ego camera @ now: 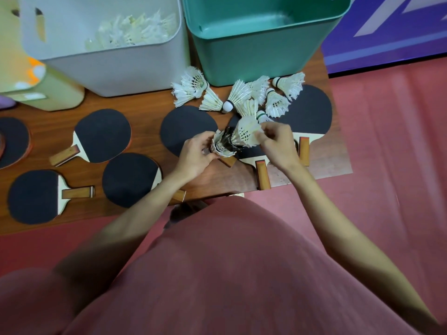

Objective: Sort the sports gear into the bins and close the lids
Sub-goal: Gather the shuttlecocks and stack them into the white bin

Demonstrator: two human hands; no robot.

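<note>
Head cam: low wooden table [217, 182] on a red floor, bins along its far edge; my left hand [196, 154] grips a nested stack of shuttlecocks [223, 145] over the table's near right part, and my right hand [275, 143] pinches a white shuttlecock [248, 132] at the stack's open end; I'd line up cork-first and push gently so feathers don't crush; more frayed loose ones [242, 95] lie before the green bin [261, 49], the white bin [106, 66] already holds some, paddles [102, 135] untouched.
</note>
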